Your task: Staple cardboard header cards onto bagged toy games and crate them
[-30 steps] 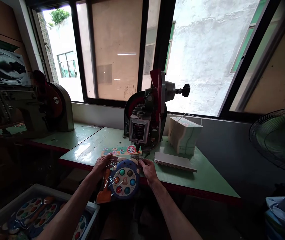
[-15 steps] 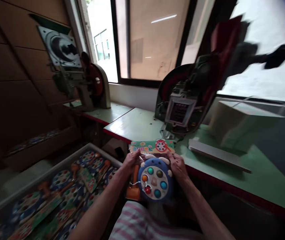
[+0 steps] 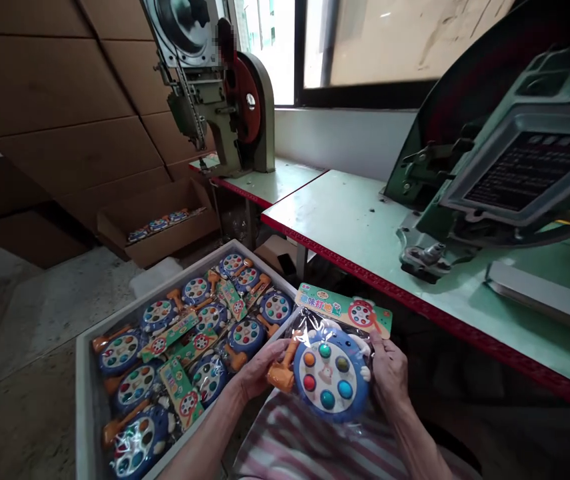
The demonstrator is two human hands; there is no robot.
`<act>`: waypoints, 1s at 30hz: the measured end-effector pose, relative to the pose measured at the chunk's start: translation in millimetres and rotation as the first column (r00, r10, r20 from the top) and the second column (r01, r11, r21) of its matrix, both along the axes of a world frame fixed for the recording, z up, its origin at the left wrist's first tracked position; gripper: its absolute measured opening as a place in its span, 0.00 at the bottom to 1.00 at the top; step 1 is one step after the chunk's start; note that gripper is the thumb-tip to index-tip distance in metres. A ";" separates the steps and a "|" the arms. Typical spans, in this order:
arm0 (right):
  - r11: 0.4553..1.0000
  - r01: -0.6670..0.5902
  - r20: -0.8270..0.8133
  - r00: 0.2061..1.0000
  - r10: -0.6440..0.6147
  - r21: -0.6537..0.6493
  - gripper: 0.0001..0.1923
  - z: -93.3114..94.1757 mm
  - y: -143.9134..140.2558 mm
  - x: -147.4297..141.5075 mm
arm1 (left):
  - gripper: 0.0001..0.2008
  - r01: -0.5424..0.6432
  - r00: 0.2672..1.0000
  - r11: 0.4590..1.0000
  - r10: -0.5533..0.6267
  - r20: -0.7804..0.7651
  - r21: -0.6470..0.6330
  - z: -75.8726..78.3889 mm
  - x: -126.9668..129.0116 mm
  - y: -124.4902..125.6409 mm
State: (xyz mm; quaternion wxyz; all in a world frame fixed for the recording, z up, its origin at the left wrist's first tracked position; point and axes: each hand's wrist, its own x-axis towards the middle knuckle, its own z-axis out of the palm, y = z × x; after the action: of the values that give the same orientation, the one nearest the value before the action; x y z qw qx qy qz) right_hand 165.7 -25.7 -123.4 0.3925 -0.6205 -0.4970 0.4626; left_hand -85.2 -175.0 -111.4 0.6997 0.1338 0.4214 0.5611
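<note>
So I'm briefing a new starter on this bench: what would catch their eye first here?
The bagged blue toy with coloured buttons, held by the left hand and right hand over the lap. Left of it, a white tray full of similar packs; at right, a green machine on the green table.

- Left hand [image 3: 257, 375]: forearm reaches in from the near left, fingers curled in a grip, thumb on top.
- Right hand [image 3: 389, 373]: back facing up, fingers apparently wrapped under, forearm bare.
</note>
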 end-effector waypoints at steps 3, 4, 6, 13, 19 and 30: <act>0.999 -0.038 0.003 0.999 0.038 -0.033 0.36 -7.3 -1.1 -14.2 | 0.24 0.029 0.997 1.000 -0.028 -0.077 0.008 -2.9 -3.8 -10.0; 0.998 -0.044 0.012 0.999 0.044 -0.044 0.35 -8.8 -1.5 -17.8 | 0.26 0.040 0.994 0.999 -0.040 -0.098 0.000 -4.9 -4.1 -11.2; 0.997 -0.049 0.041 0.998 0.051 -0.063 0.34 -11.4 -1.8 -23.5 | 0.27 0.040 0.989 0.999 -0.042 -0.139 -0.013 -10.0 -3.9 -12.5; 0.992 -0.057 0.117 0.991 0.069 -0.111 0.33 -25.1 0.3 -40.8 | 0.30 -0.086 0.994 0.995 0.082 -0.070 -0.049 -19.9 -10.9 -30.0; 0.985 0.079 -0.196 0.975 -0.108 -0.151 0.33 -38.1 -14.2 -89.8 | 0.23 -0.487 0.852 0.856 0.510 0.121 -0.175 -34.2 -14.8 -54.4; 0.679 -0.696 -0.584 0.658 0.475 -0.231 0.32 -14.7 -100.6 -160.2 | 0.21 -0.828 0.532 0.515 0.601 -0.596 -0.219 0.2 -152.0 -156.5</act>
State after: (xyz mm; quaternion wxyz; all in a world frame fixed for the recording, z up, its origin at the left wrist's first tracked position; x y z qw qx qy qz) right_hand 5.5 -126.3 -138.1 0.1765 -0.3562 -0.4440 0.8030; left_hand -237.2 -331.5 -111.2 0.2848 -0.1109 0.7103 0.6341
